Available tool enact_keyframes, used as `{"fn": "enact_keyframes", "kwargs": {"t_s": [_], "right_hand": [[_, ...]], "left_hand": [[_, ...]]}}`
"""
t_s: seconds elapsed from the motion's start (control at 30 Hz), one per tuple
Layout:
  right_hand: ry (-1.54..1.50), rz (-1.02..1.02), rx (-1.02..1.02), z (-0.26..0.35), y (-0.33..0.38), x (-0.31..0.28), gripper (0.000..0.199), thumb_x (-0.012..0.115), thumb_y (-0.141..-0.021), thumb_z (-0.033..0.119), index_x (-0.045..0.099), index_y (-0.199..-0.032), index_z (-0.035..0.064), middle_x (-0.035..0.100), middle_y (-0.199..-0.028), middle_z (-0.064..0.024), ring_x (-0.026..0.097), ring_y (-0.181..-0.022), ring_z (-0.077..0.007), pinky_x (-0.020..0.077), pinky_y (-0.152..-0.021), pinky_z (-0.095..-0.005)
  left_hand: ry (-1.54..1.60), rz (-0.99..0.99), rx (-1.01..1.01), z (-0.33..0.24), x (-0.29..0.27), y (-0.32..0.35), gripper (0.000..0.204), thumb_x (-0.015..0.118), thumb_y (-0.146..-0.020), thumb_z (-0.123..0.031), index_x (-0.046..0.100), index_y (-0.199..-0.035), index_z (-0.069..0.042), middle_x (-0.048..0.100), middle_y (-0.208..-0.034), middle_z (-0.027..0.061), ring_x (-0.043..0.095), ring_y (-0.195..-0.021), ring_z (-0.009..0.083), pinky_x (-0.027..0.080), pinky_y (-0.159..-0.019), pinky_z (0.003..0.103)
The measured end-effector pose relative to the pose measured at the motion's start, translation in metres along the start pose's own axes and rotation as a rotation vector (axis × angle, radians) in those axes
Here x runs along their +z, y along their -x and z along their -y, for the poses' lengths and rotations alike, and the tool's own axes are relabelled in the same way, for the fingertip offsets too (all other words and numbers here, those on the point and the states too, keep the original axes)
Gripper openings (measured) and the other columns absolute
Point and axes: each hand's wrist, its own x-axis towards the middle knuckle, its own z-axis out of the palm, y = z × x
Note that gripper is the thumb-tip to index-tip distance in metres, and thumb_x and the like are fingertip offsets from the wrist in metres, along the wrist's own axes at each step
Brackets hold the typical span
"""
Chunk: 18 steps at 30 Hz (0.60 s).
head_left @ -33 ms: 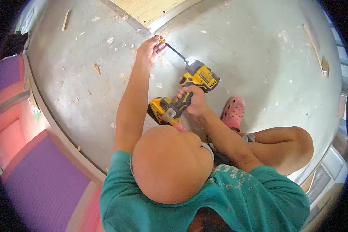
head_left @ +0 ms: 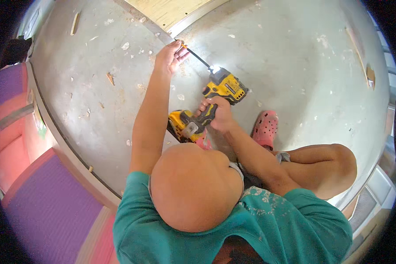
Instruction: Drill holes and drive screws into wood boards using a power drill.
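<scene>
My right hand [head_left: 218, 115] grips the handle of a yellow and black cordless drill [head_left: 224, 86]. Its battery [head_left: 185, 125] points back toward me and its work light is lit. A long thin bit [head_left: 198, 57] reaches from the chuck toward the edge of a pale wooden board [head_left: 171, 11] on the concrete floor. My left hand [head_left: 169, 57] is stretched forward with its fingers pinched around the tip of the bit, right by the board's metal-edged rim. What the fingertips hold at the tip is too small to make out.
I squat on a grey concrete floor [head_left: 295, 57] strewn with wood chips and splinters. A pink clog [head_left: 265, 127] is on my foot beside the drill, with my bare knee [head_left: 334, 167] to the right. Purple and pink panels [head_left: 44, 207] line the left side behind a curved edge.
</scene>
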Motion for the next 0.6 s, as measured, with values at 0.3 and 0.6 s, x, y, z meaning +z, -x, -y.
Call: {"fn": "enact_keyframes", "kwargs": {"t_s": [0.3, 0.6], "right_hand": [[-0.012, 0.020, -0.077, -0.005, -0.013, -0.003, 0.027, 0.051, -0.068, 0.011, 0.049, -0.094, 0.0061, 0.048, -0.061, -0.0052, 0.050, -0.056, -0.0194, 0.0449, -0.055, -0.0364], [-0.013, 0.077, -0.065, -0.003, -0.016, -0.008, 0.030, 0.051, -0.068, 0.012, 0.048, -0.097, 0.0055, 0.048, -0.064, -0.0061, 0.048, -0.057, -0.0200, 0.0431, -0.057, -0.0385]], "left_hand": [[-0.097, 0.028, 0.039, -0.007, 0.014, -0.009, 0.023, 0.056, -0.084, -0.011, 0.051, -0.105, -0.005, 0.054, -0.102, 0.0057, 0.052, -0.096, 0.0202, 0.041, -0.088, 0.045], [-0.063, 0.021, 0.145, -0.007, 0.015, -0.005, 0.032, 0.059, -0.082, -0.010, 0.049, -0.108, 0.004, 0.057, -0.101, 0.0105, 0.054, -0.095, 0.0216, 0.043, -0.089, 0.033]]}}
